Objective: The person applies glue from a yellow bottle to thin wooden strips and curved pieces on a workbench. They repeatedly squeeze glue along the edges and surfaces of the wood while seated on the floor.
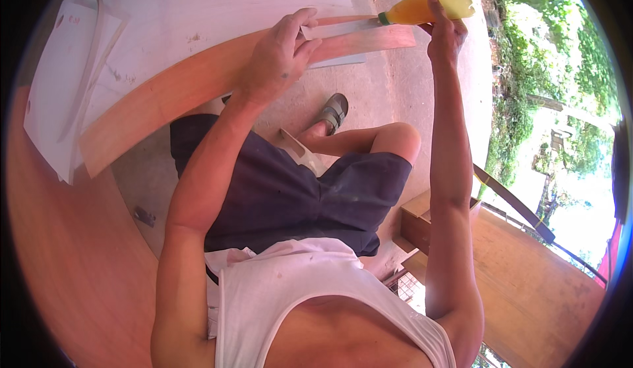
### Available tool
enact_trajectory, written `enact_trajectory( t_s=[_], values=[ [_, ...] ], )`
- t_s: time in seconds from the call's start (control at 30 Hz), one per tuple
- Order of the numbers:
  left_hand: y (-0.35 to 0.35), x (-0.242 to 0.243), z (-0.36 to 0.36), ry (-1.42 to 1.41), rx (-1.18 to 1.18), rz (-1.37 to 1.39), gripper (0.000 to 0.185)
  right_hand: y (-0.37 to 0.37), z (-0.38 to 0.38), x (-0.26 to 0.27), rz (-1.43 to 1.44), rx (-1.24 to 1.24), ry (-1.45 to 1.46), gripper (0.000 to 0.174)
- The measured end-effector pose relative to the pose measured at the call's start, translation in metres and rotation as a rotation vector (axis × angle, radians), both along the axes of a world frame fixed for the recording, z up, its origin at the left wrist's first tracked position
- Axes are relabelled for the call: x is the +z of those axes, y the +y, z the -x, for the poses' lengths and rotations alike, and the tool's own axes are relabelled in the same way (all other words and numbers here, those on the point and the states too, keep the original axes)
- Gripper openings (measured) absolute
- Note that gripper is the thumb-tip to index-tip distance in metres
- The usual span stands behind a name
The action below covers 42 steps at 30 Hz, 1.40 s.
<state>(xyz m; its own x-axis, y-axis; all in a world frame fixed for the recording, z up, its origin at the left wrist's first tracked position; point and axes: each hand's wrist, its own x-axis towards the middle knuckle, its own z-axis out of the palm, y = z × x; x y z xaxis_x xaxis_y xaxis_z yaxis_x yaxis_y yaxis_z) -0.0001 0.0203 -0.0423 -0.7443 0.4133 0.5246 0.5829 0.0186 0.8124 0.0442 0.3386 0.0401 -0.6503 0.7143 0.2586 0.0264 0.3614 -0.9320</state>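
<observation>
My right hand grips a clear plastic bottle of yellow-orange liquid. The bottle lies nearly level, its green cap pointing left at the end of a narrow pale strip. My left hand is over a curved wooden piece, thumb and fingers apart around the strip's left end. Whether those fingers pinch the strip or only rest beside it, I cannot tell. A thin reddish strip runs along the far side of the pale one. The curved piece sweeps from lower left to upper right.
A white work surface lies under the pieces, with white sheets at left. A large brown panel curves along the lower left. Wooden boards stand at right. My sandalled foot is on the concrete floor.
</observation>
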Motion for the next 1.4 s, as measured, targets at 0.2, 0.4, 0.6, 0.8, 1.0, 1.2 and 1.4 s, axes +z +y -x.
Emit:
enact_trajectory(
  t_s=[0.2, 0.4, 0.6, 0.8, 1.0, 1.2, 1.4],
  values=[
    [0.001, -0.001, -0.001, -0.001, -0.013, -0.052, 0.044, -0.027, 0.004, -0.008, -0.198, 0.035, -0.014, 0.040],
    [0.000, -0.002, -0.002, -0.002, 0.006, -0.030, 0.041, -0.045, 0.005, -0.010, -0.454, 0.109, -0.010, 0.037],
    [-0.003, -0.002, -0.001, -0.167, 0.026, 0.118, 0.033, -0.046, 0.008, 0.003, -0.365, -0.001, -0.085, 0.033],
    [-0.004, 0.000, -0.002, -0.208, 0.005, 0.090, 0.030, -0.078, 0.005, -0.005, -0.365, 0.196, -0.128, 0.039],
    [-0.006, 0.005, -0.004, -0.247, 0.017, 0.131, 0.031, -0.042, 0.007, 0.001, -0.414, 0.008, -0.073, 0.045],
    [-0.002, 0.001, -0.002, -0.215, 0.046, 0.127, 0.031, -0.045, -0.002, 0.001, -0.312, 0.031, -0.070, 0.044],
    [-0.004, -0.004, 0.000, -0.154, 0.042, 0.131, 0.030, -0.091, -0.003, -0.004, -0.364, 0.145, -0.116, 0.039]
  ],
)
